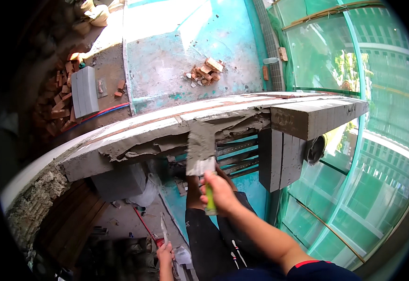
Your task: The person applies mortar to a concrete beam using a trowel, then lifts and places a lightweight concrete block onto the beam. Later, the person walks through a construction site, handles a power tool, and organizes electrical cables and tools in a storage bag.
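Observation:
My right hand (pixel 221 193) is closed around the lime-green handle of a flat trowel (pixel 201 144). Grey mortar coats the trowel's broad rectangular blade, which reaches up to the edge of the wall (pixel 87 159). Along that edge runs a rough, ridged band of wet mortar (pixel 153 143). Low in the picture, my left hand (pixel 165 253) grips a tool with a thin, pale blade (pixel 163 225); its handle is mostly hidden by the fingers. To the right of the trowel, a grey block (pixel 316 114) sits on the wall's end.
Beyond the wall lie broken bricks (pixel 206 72), a stack of grey blocks (pixel 85 91) and a red brick heap (pixel 59 105). Green netting (pixel 321 56) hangs on the right. More grey blocks (pixel 284 159) stand under the wall's right end. My legs (pixel 209 239) are below the trowel.

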`<state>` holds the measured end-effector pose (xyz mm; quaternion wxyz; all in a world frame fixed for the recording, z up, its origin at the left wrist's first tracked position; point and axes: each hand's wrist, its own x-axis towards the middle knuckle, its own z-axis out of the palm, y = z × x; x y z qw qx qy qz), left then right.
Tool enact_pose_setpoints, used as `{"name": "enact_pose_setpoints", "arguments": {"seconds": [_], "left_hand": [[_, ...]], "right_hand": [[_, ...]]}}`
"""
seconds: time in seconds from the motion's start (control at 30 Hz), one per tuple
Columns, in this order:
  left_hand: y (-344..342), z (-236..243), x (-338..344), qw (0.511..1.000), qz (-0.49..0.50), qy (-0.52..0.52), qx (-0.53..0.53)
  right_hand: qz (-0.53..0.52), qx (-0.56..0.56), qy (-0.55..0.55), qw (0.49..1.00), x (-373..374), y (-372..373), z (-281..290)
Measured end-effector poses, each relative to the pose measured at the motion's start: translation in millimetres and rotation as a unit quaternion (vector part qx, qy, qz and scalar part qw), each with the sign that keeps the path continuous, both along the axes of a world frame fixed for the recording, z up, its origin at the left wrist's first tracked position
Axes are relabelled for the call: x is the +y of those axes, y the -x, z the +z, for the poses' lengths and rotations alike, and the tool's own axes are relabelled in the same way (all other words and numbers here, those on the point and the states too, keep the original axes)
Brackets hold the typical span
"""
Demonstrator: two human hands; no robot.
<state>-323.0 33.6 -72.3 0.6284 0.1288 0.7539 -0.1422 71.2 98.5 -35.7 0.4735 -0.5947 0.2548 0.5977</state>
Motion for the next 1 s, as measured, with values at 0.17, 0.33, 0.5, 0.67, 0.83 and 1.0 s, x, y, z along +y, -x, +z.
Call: {"name": "enact_pose_setpoints", "arguments": {"seconds": [0.17, 0.33, 0.5, 0.67, 0.83, 1.0], "left_hand": [[-12, 8, 14, 1.000, -0.016, -0.013, 0.004], [-1, 10, 26, 0.999, -0.014, -0.037, -0.019], [-13, 3, 26, 0.999, -0.004, -0.036, -0.005], [-2, -2, 14, 0.999, -0.038, -0.017, -0.016], [-23, 10, 16, 0.998, -0.053, 0.004, 0.015], [-9, 8, 20, 0.998, -0.058, -0.019, -0.005]], "right_hand": [[0.380, -0.279, 0.032, 0.881, -5, 25, -25], [0.405, -0.329, 0.128, 0.844, -85, -81, -17], [0.188, -0.251, 0.162, 0.936, -136, -153, -3], [0.034, -0.051, 0.041, 0.997, -92, -77, -10], [0.443, -0.326, -0.003, 0.835, -48, -12, -10], [0.468, -0.473, 0.137, 0.734, -86, -60, -29]]}}
